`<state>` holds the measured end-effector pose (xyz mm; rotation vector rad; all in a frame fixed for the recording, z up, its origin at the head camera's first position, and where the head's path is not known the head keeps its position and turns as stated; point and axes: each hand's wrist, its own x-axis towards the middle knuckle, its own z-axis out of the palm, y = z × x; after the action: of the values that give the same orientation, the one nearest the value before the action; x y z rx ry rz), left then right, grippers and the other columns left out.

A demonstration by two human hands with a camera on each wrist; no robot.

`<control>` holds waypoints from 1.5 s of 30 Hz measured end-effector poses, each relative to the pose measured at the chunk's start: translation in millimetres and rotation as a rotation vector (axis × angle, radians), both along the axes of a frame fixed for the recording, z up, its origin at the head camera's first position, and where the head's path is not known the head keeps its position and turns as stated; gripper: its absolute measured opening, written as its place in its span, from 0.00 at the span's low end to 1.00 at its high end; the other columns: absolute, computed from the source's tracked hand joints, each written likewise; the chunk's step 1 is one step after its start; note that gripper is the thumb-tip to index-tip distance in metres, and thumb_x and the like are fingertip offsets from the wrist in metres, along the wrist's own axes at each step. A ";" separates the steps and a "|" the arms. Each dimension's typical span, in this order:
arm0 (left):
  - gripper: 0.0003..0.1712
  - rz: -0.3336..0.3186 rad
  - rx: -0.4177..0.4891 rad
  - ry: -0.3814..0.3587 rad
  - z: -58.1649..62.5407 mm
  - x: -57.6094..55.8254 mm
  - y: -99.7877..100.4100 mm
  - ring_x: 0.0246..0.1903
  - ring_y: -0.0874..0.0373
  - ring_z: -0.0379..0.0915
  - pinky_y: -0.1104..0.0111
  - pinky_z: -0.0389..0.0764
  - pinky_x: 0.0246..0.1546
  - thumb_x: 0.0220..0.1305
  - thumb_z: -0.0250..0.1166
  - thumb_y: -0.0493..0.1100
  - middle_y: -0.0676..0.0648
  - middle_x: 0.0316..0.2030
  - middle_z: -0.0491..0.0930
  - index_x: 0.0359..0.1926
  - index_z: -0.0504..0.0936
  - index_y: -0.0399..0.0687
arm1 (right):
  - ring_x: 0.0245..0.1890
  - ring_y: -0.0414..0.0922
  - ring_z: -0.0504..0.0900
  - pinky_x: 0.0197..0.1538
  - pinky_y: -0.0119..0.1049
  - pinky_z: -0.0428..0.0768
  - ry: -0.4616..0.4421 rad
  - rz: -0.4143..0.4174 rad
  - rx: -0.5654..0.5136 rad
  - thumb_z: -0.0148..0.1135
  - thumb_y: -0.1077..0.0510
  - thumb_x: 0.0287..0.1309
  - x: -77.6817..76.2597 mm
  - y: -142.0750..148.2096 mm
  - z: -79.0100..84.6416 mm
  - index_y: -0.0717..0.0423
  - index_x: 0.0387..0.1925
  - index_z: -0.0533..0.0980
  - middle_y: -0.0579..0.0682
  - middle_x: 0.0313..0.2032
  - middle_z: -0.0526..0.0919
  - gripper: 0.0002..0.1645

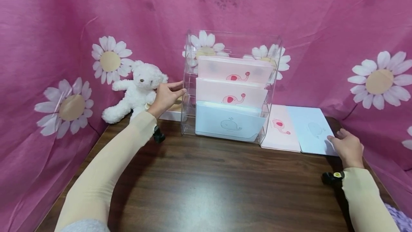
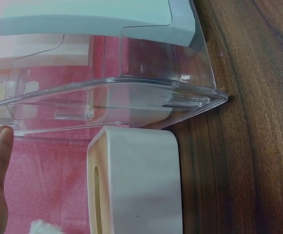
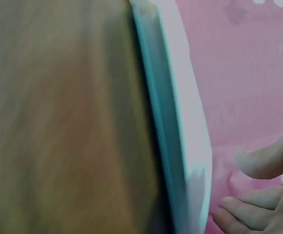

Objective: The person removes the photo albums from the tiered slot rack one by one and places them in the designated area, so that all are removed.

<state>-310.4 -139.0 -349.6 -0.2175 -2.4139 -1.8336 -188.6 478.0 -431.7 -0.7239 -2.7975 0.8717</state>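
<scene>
A clear plastic file rack [image 1: 184, 117] stands at the back of the wooden table. In its tiers are two sets of pink folders [image 1: 248, 96] with an elephant print and, in front, blue folders [image 1: 209, 126] with a whale print. My left hand [image 1: 167, 97] touches the rack's left side with fairly straight fingers [image 2: 0, 151]. Right of the rack lie a flat pink folder stack [image 1: 276, 139] and a flat blue folder stack [image 1: 310, 117], side by side. My right hand [image 1: 347, 148] is at the blue stack's right edge, thumb [image 3: 260, 163] and fingers apart; contact is unclear.
A white teddy bear [image 1: 136, 92] sits left of the rack. Beside the rack's left wall is a white box [image 2: 143, 180] with a slotted wooden top. A pink curtain [image 1: 309, 17] with daisies hangs behind the table [image 1: 193, 182].
</scene>
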 end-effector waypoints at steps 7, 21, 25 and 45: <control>0.29 -0.015 0.055 -0.009 -1.4 0.3 0.5 0.43 0.51 0.89 0.64 0.90 0.37 0.65 0.70 0.41 0.34 0.56 0.83 0.65 0.77 0.40 | 0.67 0.39 0.77 0.74 0.35 0.70 0.176 -0.068 -0.108 0.61 0.45 0.67 -17.3 -25.7 28.5 0.51 0.77 0.60 0.53 0.72 0.71 0.42; 0.29 0.004 0.006 -0.003 -0.6 2.3 -2.9 0.44 0.51 0.89 0.66 0.90 0.39 0.65 0.71 0.42 0.35 0.57 0.82 0.65 0.78 0.41 | 0.52 0.33 0.81 0.49 0.14 0.81 0.712 0.285 -0.796 0.68 0.74 0.56 -54.5 -107.3 109.7 0.58 0.67 0.72 0.39 0.51 0.84 0.37; 0.28 0.001 -0.002 -0.003 -2.6 1.7 -4.2 0.42 0.54 0.89 0.65 0.90 0.41 0.65 0.71 0.43 0.36 0.57 0.83 0.65 0.78 0.42 | 0.53 0.39 0.83 0.50 0.19 0.84 0.808 0.469 -0.957 0.65 0.78 0.55 -62.2 -128.6 125.1 0.62 0.63 0.74 0.45 0.51 0.86 0.34; 0.28 -0.011 -0.007 0.006 -1.2 1.8 -1.3 0.44 0.54 0.89 0.58 0.90 0.44 0.65 0.70 0.43 0.38 0.56 0.84 0.65 0.78 0.43 | 0.56 0.45 0.83 0.60 0.26 0.82 0.722 0.746 -0.944 0.67 0.77 0.55 -100.6 -203.0 176.7 0.71 0.66 0.70 0.53 0.56 0.85 0.36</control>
<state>-308.5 -140.2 -350.8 -0.2371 -2.4202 -1.8273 -289.2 275.1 -255.0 0.5847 -1.8461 2.0746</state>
